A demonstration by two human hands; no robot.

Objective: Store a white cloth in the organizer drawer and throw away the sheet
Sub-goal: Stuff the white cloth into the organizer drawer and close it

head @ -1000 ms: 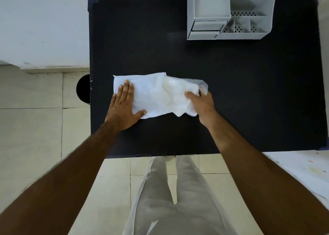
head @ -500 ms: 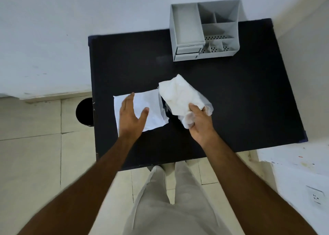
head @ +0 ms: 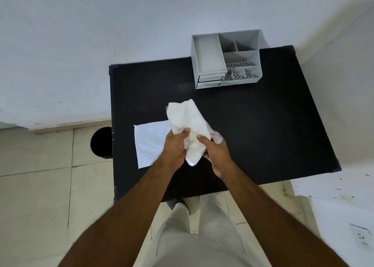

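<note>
A crumpled white cloth point(head: 189, 123) is lifted above the black table point(head: 253, 137). My left hand point(head: 175, 148) grips its left side and my right hand point(head: 215, 152) grips its right side, with a bit of clear wrapping at the right fingers. A flat white sheet point(head: 150, 143) lies on the table to the left, partly under my left hand. The grey organizer point(head: 226, 58) stands at the table's far edge, its small drawers point(head: 210, 80) shut at the front left.
A round black bin point(head: 101, 143) stands on the tiled floor beside the table's left edge. A white wall runs behind the table. A paint-speckled white surface point(head: 334, 188) with a socket lies at the right. My legs are below the table's near edge.
My right hand lifted the cloth off the sheet. My left hand left the sheet and took hold of the cloth too. The view has shifted back, showing the whole table.
</note>
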